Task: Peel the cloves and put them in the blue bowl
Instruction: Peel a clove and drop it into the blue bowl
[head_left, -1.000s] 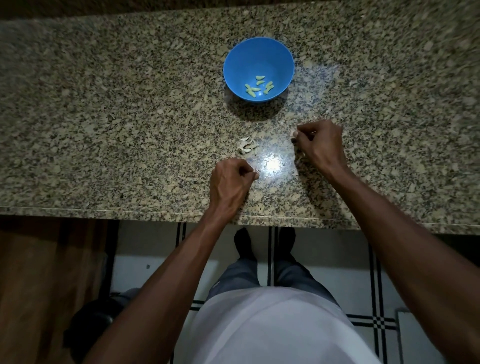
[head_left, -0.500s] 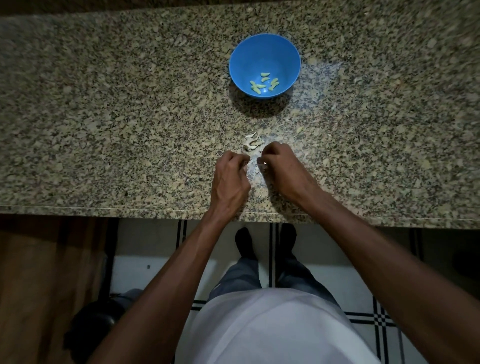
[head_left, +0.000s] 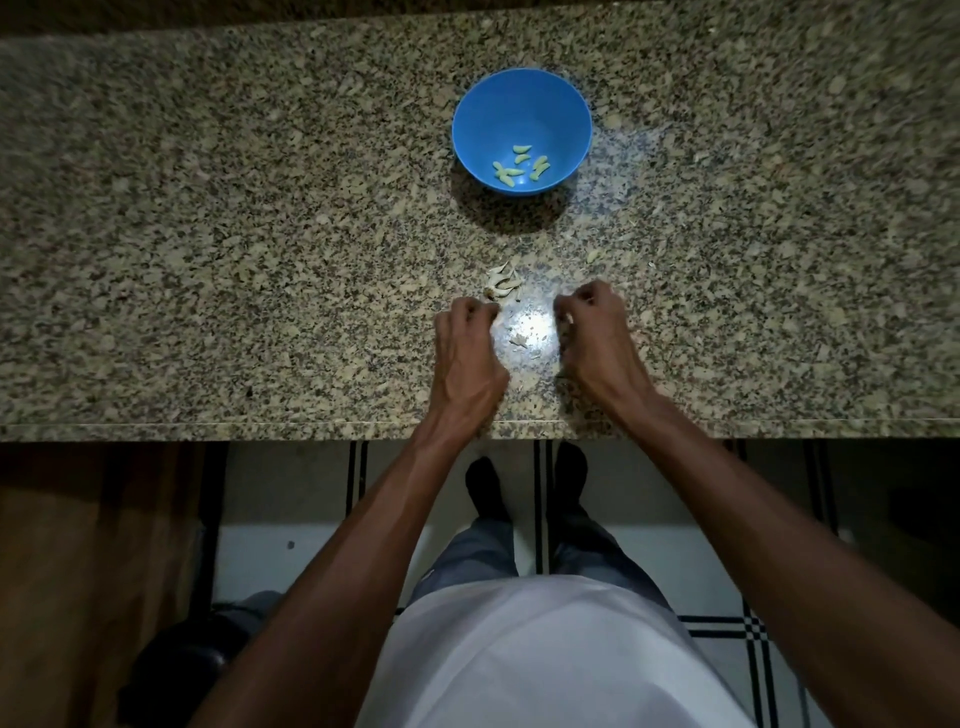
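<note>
We see the left hand (head_left: 467, 347) and right hand (head_left: 597, 338) curled at the counter edge (head_left: 208, 312), seemingly pinching bits, contents unclear, beside unpeeled cloves (head_left: 503, 285), peeled ones kept apart in the blue bowl (head_left: 519, 104)

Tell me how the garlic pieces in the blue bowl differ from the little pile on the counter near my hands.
The pieces in the blue bowl look smooth and pale yellow-green, while the pile on the counter looks whitish, dry and papery.
The pieces in the bowl lie spread apart; the pile sits bunched together.
The bowl pieces lie farther away; the pile sits just beyond the left hand.
Both are small and curved.
</note>
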